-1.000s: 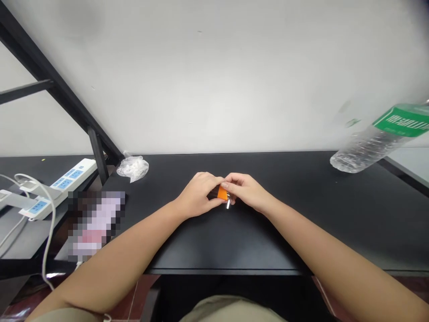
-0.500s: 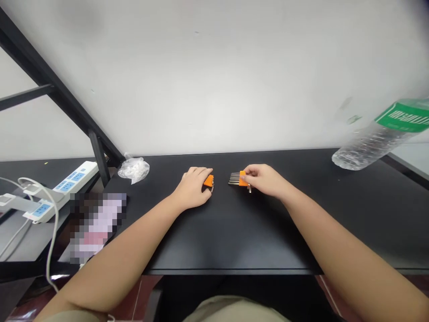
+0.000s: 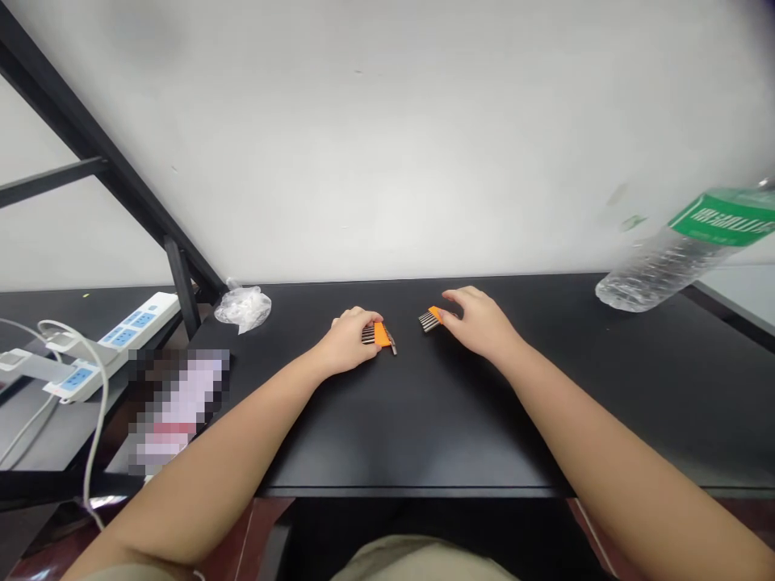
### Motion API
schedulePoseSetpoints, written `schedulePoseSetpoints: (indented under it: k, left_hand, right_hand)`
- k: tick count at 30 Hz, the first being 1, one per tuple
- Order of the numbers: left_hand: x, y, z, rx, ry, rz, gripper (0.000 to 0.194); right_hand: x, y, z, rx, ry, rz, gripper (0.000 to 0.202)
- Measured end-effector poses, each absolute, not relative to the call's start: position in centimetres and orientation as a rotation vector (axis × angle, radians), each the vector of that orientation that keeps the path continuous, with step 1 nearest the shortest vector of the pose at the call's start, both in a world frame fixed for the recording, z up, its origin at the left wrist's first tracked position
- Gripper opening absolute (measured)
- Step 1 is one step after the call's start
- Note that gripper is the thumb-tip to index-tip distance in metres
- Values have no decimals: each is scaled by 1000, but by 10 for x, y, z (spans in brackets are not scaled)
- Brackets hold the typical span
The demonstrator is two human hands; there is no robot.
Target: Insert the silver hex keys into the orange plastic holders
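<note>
My left hand (image 3: 349,340) is closed around an orange holder (image 3: 381,334) with thin metal rods that look like hex keys. Its thumb lies on the near side and its fingers on the far side. Rods show under the palm, and a short metal end sticks out to the right. Across a gap, my right hand (image 3: 481,321) has its thumb and a fingertip on a second orange holder (image 3: 434,313), its index finger raised. Several metal rods of this holder point left and down, close over the black desk; the hand hides its right end.
A crumpled clear plastic bag (image 3: 243,308) lies at the desk's back left. A white power strip (image 3: 130,327) with plugs and cables (image 3: 97,420) is further left, beside a black metal frame (image 3: 178,278). A large clear bottle with a green label (image 3: 720,218) leans at the right.
The left holder has turned, so more of it and its rods show. My right hand has tilted its holder, the rods now slanting down to the left, and raised its index finger.
</note>
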State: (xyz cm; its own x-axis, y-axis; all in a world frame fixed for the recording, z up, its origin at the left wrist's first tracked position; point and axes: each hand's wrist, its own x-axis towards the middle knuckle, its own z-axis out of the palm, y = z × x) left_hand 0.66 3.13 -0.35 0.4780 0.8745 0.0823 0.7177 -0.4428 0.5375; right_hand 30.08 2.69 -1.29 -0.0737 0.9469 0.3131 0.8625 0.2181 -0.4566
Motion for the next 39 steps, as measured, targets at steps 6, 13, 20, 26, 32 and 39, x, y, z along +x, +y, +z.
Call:
schedulePoseSetpoints:
  k: [6, 13, 20, 26, 32, 39]
  left_hand:
    - [12, 27, -7, 2371, 1167, 591, 47]
    - [22, 16, -3, 2396, 1144, 591, 45]
    - [27, 11, -6, 2537, 1263, 448, 20]
    - [25, 10, -2, 2572, 1360, 353, 21]
    - [15, 11, 13, 2612, 1340, 294, 17]
    - [4, 14, 32, 2647, 1299, 134, 18]
  right_hand:
    - [242, -2, -10, -1357, -2191, 396, 17]
    - [224, -6, -19, -1421, -2346, 312, 14]
    - [222, -10, -27, -1450, -2482, 10, 24]
    - [224, -6, -32, -1500, -2537, -65, 22]
    - [229, -4, -30, -1587, -2498, -63, 25]
    - [234, 0, -28, -1701, -2437, 16, 29]
